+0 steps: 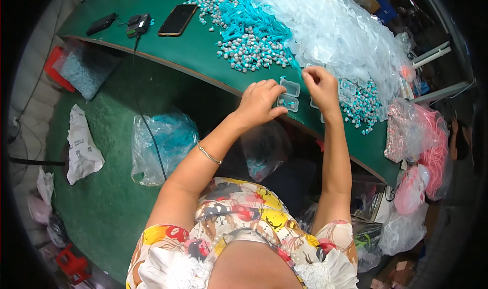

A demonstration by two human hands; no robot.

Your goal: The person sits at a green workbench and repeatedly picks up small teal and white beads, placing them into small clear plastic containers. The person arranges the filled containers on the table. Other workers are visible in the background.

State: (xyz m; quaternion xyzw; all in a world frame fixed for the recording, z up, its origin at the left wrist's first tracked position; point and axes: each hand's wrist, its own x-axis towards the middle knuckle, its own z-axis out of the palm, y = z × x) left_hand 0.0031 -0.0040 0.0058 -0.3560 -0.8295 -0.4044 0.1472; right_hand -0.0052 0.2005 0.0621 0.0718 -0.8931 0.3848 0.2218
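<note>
My left hand (258, 102) holds the left edge of a small clear plastic case (290, 88) at the table's near edge, thumb and fingers closed on it. The case lies open on its hinge, and small grey-and-teal pieces sit in its nearer half. Just right of it, my right hand (322, 87) is raised with its fingertips pinched. A teal cord (296, 63) runs from the pile up to that pinch; the fingers partly hide its end. Beyond the hands are a heap of teal cords (251, 17) and a pile of grey-and-teal earplugs (249, 52).
A large heap of clear plastic cases (335, 29) covers the table's far right. More earplugs (363, 106) lie right of my right hand. A phone (177, 20) and a small black device (139, 24) with a cable are at left. Bags (165, 144) stand on the floor.
</note>
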